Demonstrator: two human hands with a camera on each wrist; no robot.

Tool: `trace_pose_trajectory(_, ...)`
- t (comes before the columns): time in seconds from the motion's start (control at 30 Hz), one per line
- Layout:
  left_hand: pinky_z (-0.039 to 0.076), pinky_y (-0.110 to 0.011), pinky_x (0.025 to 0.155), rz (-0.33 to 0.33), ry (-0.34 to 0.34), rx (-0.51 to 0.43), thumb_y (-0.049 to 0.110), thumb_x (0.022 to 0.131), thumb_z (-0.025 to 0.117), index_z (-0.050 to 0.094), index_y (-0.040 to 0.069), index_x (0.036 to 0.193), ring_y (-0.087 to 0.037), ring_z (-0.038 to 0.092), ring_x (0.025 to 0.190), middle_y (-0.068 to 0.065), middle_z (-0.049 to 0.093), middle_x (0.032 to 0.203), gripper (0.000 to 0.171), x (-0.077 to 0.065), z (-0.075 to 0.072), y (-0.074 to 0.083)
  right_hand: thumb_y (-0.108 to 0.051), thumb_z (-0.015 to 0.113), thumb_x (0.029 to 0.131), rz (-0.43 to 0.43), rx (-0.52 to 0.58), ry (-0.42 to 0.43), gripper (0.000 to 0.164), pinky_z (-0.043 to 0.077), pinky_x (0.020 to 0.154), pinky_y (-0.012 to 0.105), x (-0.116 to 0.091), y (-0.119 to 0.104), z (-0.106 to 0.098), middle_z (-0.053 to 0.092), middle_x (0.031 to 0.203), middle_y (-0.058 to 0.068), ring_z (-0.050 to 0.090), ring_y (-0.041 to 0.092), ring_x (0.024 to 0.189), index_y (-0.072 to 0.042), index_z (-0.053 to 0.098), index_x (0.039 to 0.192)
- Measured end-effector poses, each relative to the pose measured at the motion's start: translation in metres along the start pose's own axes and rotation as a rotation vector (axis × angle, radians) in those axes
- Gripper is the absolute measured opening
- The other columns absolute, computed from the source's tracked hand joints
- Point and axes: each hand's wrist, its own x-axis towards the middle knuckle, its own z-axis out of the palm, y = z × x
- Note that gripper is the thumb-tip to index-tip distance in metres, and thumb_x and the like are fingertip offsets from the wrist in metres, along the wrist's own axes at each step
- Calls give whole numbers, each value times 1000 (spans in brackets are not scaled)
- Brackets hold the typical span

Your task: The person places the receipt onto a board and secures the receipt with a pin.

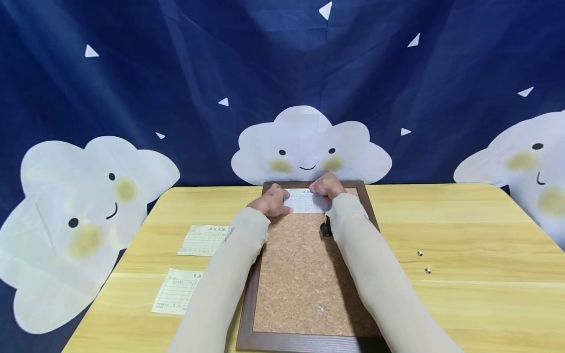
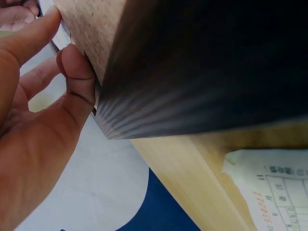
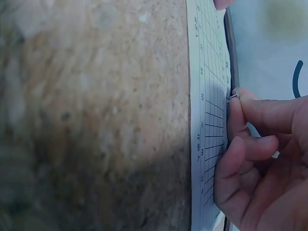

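A cork board (image 1: 293, 274) with a brown wooden frame stands before me, a printed form slip (image 1: 302, 202) lying across its top. My left hand (image 1: 274, 200) is at the slip's left end, its thumb (image 2: 77, 67) and forefinger spread and pressing the paper to the cork. At the slip's upper edge my right hand (image 1: 328, 187) pinches a small metal thumbtack (image 3: 234, 96) between thumb and forefinger. The tack's point is turned toward the paper in the right wrist view. The other fingers of that hand rest curled against the slip.
Two more form slips lie left of the board, an upper one (image 1: 202, 240) and a lower one (image 1: 176, 291), partly behind my left sleeve. Two silver thumbtacks, one (image 1: 420, 253) above the other (image 1: 427, 270), lie to the right on the wooden table (image 1: 485, 304). A cloud-print curtain (image 1: 198, 73) hangs behind.
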Motion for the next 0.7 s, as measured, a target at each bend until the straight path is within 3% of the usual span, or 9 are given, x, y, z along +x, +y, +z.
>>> trace_pose_trajectory(0.4,29,-37,115,-14,-3,-4,27,99,65,47,4,148,-26,32,140,-19,35,151,57,1,-1,2,-2,55,94,29,-41,26,27,38,45,20,2,-1,-1,72,108,7,41,9,51,-2,75,110)
trace_pose_trajectory(0.57,29,-37,115,-26,-10,-3,28,99,64,45,4,149,-26,32,140,-19,34,151,58,1,0,2,-1,61,89,54,6,64,20,41,45,22,2,1,-1,66,92,5,45,11,54,-1,76,101)
trace_pose_trajectory(0.7,28,-37,115,-28,-14,3,28,99,64,45,4,149,-26,31,140,-19,34,150,59,1,-1,2,1,62,87,66,59,85,18,43,46,22,2,2,1,66,92,6,47,14,58,-1,76,98)
